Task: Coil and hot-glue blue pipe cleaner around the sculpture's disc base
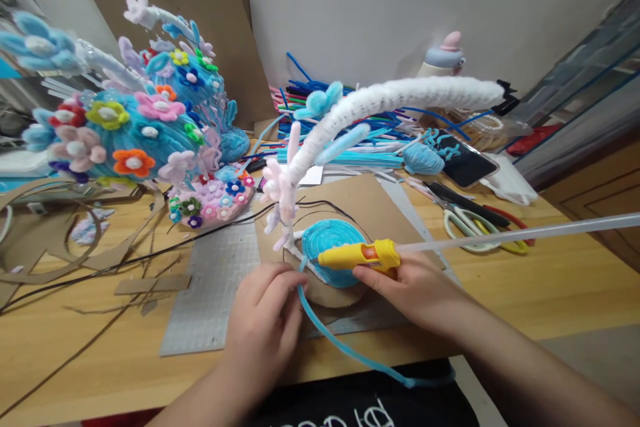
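Note:
My left hand is closed on a light blue pipe cleaner, whose long tail curves down toward the table's front edge. In my right hand is a yellow glue gun with a long clear glue stick behind it. Its nozzle points left, close to the pipe cleaner near my left fingertips. Under the gun lies a blue coiled disc on a round cardboard base. A white fuzzy stem with pink and blue flowers arches up from the base's left side and bends right.
Flower-covered blue pieces stand at the left. Cardboard scraps and a black cord lie at the lower left. Behind is a pile of pipe cleaners. Scissors, a phone and a bottle are at the right.

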### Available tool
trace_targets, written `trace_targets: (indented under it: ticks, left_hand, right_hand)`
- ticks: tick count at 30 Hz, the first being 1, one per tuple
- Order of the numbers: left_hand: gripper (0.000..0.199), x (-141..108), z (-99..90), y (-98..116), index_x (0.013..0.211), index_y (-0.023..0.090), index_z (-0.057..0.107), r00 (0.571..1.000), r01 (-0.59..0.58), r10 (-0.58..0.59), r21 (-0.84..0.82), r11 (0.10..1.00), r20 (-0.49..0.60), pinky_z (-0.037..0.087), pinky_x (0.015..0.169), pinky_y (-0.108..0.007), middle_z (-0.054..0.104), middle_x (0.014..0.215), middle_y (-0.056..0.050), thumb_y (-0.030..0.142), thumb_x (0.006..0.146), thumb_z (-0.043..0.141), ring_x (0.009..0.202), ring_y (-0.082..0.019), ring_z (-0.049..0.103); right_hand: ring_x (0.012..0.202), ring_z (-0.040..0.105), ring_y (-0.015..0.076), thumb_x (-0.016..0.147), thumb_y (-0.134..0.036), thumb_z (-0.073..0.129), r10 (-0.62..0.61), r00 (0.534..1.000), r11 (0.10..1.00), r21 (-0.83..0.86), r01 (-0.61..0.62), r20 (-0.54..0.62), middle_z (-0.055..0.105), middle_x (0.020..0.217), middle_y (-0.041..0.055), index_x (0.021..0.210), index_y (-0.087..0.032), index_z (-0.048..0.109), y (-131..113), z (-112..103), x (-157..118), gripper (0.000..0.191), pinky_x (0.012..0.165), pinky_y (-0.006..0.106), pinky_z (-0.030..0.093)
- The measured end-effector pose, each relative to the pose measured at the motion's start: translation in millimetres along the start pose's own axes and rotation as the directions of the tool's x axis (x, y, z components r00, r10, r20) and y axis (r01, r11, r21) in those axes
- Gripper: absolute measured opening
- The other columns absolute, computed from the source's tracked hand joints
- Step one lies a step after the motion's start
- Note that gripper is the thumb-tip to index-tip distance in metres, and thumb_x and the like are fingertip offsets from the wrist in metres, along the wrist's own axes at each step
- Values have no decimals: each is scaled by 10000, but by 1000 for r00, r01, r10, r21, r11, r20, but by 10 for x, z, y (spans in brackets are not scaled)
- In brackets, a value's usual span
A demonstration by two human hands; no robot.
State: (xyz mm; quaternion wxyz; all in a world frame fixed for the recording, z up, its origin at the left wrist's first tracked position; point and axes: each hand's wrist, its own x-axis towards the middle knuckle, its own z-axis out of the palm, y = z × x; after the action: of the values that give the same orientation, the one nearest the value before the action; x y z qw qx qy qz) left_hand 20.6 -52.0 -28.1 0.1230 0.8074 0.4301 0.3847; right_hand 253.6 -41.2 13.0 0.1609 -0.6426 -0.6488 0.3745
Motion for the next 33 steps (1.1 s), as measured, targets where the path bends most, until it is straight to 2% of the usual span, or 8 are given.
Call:
trace_targets:
  ticks: [8, 13, 18, 22, 26, 30, 33]
  left_hand:
    - [170, -5, -6, 11, 995, 194, 577, 1000, 8, -8, -4, 1000, 1, 467, 757, -346, 602, 962, -62, 79, 882, 525, 886, -188, 557]
    - [170, -13, -9, 4, 999, 194, 580, 1000, 12, -12, -3, 1000, 7, 471, 757, -351, 605, 972, -67, 84, 880, 528, 891, -192, 559]
    - [169, -9, 2, -8, 993, 192, 581, 1000, 13, -13, -7, 1000, 4, 469, 749, -344, 606, 959, -64, 80, 877, 529, 876, -189, 559]
    - [171, -16, -2, -3, 996, 193, 581, 1000, 14, -14, -6, 1000, 3, 469, 746, -341, 609, 962, -64, 82, 878, 526, 876, -191, 562]
    - [171, -18, -6, 6, 996, 194, 583, 1000, 15, -15, -4, 1000, 9, 472, 749, -339, 612, 965, -64, 85, 878, 523, 881, -193, 568]
    - [166, -7, -4, 3, 993, 194, 582, 1000, 14, -14, -5, 1000, 2, 471, 745, -341, 610, 959, -65, 90, 877, 524, 876, -193, 566]
    - [166, 3, -1, 0, 991, 192, 579, 1000, 12, -12, -10, 1000, 4, 468, 747, -343, 608, 955, -64, 83, 879, 523, 876, -191, 563]
  right_hand:
    - [954, 676, 264, 840, -545, 552, 80, 996, 997, -22, -81, -32, 728, 1034, 20, 1020, -314, 719, 10, -5, -42, 338, 790, 378, 540]
    - [947, 673, 271, 824, -543, 576, 91, 995, 996, -20, -92, -33, 732, 1009, 39, 997, -289, 726, 5, -22, -66, 342, 805, 386, 534]
    - [923, 668, 247, 836, -516, 570, 8, 998, 1000, 13, -7, -55, 718, 1004, 34, 985, -274, 705, 14, -31, -56, 315, 816, 376, 525]
    - [872, 646, 211, 860, -443, 549, -78, 993, 997, 19, 79, -85, 687, 942, 39, 904, -237, 664, -25, -34, -37, 240, 785, 342, 512]
    - [886, 629, 199, 879, -435, 534, -68, 997, 997, -27, 67, -41, 674, 963, 29, 926, -241, 645, -41, -21, -37, 229, 793, 341, 499]
    - [962, 630, 215, 877, -455, 541, -79, 996, 996, -43, 78, -38, 681, 1047, 32, 1006, -272, 674, -11, -1, -54, 260, 854, 350, 496]
    - [952, 637, 226, 876, -470, 535, -79, 996, 996, -52, 77, -36, 686, 1045, 41, 997, -270, 681, 2, 6, -76, 276, 843, 353, 505]
